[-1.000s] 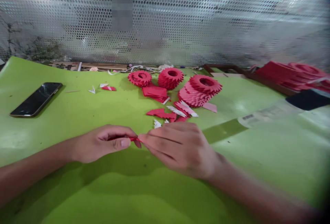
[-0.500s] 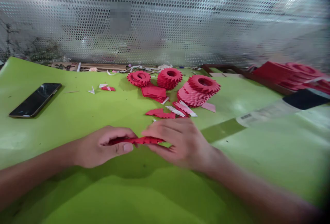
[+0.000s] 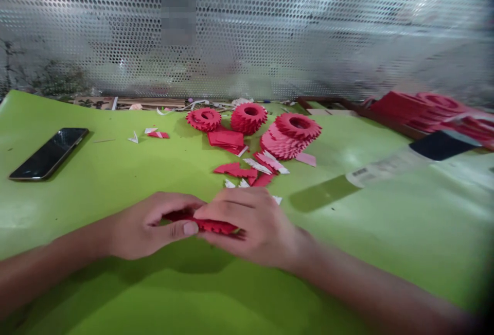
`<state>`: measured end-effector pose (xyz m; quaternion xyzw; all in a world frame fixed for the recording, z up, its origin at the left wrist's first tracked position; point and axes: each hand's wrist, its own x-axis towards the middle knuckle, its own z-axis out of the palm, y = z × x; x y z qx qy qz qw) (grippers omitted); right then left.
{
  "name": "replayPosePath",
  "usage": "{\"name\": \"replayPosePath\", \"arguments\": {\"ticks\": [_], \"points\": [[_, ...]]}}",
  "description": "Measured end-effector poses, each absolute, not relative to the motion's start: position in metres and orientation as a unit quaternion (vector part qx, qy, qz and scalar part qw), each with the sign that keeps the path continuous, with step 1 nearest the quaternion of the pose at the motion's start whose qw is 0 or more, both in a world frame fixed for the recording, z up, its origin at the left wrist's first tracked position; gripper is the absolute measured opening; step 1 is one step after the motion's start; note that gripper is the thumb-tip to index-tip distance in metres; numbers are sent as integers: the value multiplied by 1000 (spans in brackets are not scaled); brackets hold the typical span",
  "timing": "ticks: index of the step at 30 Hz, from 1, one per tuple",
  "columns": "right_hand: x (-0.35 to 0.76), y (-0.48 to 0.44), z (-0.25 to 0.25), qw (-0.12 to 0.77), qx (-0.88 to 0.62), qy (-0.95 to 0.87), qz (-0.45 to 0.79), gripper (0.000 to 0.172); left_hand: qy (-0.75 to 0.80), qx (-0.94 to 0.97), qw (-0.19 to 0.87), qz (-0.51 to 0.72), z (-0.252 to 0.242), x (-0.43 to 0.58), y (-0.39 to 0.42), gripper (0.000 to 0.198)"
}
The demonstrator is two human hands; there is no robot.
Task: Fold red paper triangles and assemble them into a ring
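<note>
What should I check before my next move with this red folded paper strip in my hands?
1. Grip: left hand and right hand both hold the red folded-paper strip: ok.
2. Folds inside the grip: cannot tell, fingers hide them.
3. Space by the right hand: not ok, loose white paper pieces lie very close.
4. Red paper rings: ok, beyond the hands.
5. Phone: ok, far left, away from the hands.

A strip of red folded paper (image 3: 216,225), narrow and slightly curved, serrated along its edge, lying roughly level, one end tucked into the left hand's (image 3: 152,227) curled fingers, the other pinched under the right hand (image 3: 250,227).
</note>
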<state>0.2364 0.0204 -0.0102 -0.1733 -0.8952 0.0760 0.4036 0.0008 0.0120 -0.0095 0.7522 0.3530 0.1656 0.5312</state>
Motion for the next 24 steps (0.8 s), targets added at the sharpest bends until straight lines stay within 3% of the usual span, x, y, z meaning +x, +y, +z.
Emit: {"name": "replayPosePath", "arguments": {"ticks": [3, 12, 17, 21, 24], "points": [[240, 23, -6, 418, -169, -885, 115, 20, 380, 748, 512, 183, -12, -4, 13, 46], [237, 27, -19, 412, -152, -894, 93, 4, 375, 756, 505, 182, -15, -5, 11, 58], [252, 42, -9, 394, -141, -895, 157, 23, 381, 824, 392, 150, -12, -3, 12, 42], [278, 71, 4, 376, -288, -874, 107, 17, 380, 878, 272, 109, -14, -8, 16, 37], [285, 86, 0, 273, -407, -870, 46, 22, 374, 898, 216, 88, -17, -8, 18, 34]]}}
